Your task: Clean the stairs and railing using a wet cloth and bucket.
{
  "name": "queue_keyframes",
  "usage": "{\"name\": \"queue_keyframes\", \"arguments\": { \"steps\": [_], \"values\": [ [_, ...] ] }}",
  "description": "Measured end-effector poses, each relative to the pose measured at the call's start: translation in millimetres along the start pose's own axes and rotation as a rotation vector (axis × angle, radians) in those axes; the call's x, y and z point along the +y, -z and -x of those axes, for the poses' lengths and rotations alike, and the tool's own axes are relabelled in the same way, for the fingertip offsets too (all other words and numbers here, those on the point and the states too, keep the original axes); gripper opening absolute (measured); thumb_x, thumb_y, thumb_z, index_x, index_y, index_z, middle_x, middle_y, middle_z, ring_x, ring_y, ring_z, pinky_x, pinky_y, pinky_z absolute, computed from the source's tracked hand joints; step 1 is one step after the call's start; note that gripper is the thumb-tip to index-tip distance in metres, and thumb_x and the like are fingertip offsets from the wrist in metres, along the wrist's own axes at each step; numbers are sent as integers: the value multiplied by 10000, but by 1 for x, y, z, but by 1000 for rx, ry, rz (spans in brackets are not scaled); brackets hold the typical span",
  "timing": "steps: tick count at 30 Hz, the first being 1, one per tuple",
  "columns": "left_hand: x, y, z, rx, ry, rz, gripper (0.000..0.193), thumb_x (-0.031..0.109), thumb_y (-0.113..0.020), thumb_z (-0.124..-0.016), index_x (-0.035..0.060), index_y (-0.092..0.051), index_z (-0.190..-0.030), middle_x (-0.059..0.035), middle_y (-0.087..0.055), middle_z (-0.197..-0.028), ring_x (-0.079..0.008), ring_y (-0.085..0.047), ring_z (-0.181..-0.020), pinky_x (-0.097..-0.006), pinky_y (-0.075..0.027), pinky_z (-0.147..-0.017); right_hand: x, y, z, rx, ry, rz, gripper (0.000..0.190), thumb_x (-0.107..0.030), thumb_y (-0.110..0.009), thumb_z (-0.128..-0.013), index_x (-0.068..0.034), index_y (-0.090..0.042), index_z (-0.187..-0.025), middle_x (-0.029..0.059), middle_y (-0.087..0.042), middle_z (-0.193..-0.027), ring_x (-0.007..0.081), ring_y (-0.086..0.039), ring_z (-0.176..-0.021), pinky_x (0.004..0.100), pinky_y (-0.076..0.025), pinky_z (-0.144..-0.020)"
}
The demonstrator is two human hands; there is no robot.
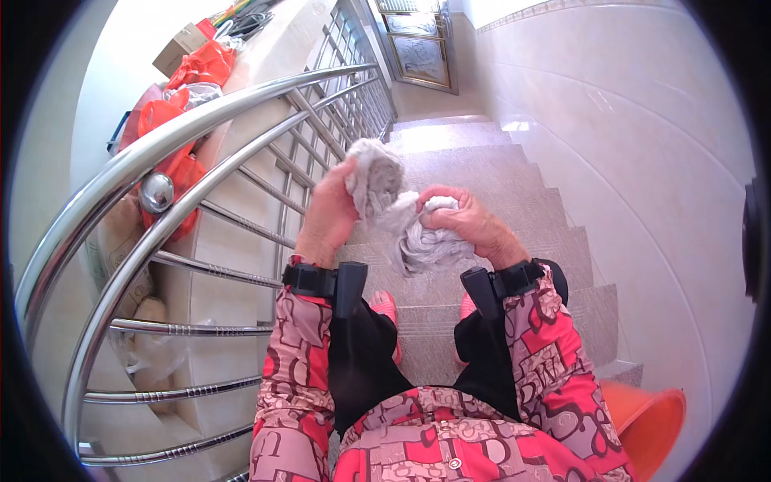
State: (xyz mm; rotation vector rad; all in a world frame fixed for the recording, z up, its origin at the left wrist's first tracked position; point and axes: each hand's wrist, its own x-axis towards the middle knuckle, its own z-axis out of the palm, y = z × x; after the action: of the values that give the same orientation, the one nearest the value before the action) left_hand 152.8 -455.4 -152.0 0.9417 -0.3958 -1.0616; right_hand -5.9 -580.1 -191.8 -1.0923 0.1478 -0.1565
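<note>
A crumpled, greyish-white cloth (pixel 394 211) stretches between my two hands above the stairs, with a dirtier grey patch at its upper left end. My left hand (pixel 330 208) grips that upper end, palm against the cloth. The lower, bunched end is clasped by my right hand (pixel 461 220), its fingers and thumb closed on the folds. Each wrist wears a black strap with a dark device. Both feet, in pink slippers, rest on a step below the cloth.
A stainless steel handrail (pixel 181 132) curves along the left. Granite-like stairs (pixel 470 175) descend to a metal door (pixel 418 57). A tiled wall (pixel 614 120) rises on the right. An orange bucket (pixel 653 422) stands at lower right. Red plastic bags (pixel 202 66) lie beyond the railing.
</note>
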Motion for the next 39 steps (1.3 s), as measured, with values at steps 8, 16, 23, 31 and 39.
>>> {"name": "queue_keyframes", "arguments": {
  "steps": [8,16,23,31,39],
  "values": [
    [-40,11,5,-92,34,-323,372,169,-641,-752,31,-522,-1077,-40,-572,-999,-119,-544,-891,-262,-440,-775,-18,14,2,19,206,102,237,-92,-603,-709,-48,-592,-942,36,-588,-859,80,-552,-760,207,-453,-684],
    [-11,-5,-20,-29,20,-46,321,154,-528,-824,7,-496,-1107,-116,-576,-1034,-206,-566,-936,-344,-467,-812,-27,102,125,847,379,-48,112,-49,-521,-797,11,-562,-882,92,-594,-806,160,-604,-683,267,-516,-560],
    [8,-59,-25,-124,-55,-121,330,143,-547,-808,-8,-512,-1100,-126,-558,-1081,-220,-554,-970,-346,-441,-850,53,66,190,1209,264,-39,134,-30,-571,-738,-6,-560,-869,62,-576,-775,136,-572,-698,248,-476,-598],
    [14,-87,-51,-212,-21,75,343,110,-527,-816,-41,-487,-1121,-134,-515,-1144,-231,-481,-1070,-368,-374,-921,-75,-52,256,1302,575,748,162,-66,-579,-770,-58,-575,-932,12,-583,-770,67,-552,-673,192,-461,-570],
    [-37,-163,-9,-535,23,19,314,133,-522,-814,-32,-504,-1080,-136,-548,-1063,-215,-544,-967,-354,-452,-823,-99,-91,424,2024,310,1190,226,-211,-569,-782,-1,-591,-861,53,-592,-725,88,-529,-650,250,-432,-578]
  ]
}}
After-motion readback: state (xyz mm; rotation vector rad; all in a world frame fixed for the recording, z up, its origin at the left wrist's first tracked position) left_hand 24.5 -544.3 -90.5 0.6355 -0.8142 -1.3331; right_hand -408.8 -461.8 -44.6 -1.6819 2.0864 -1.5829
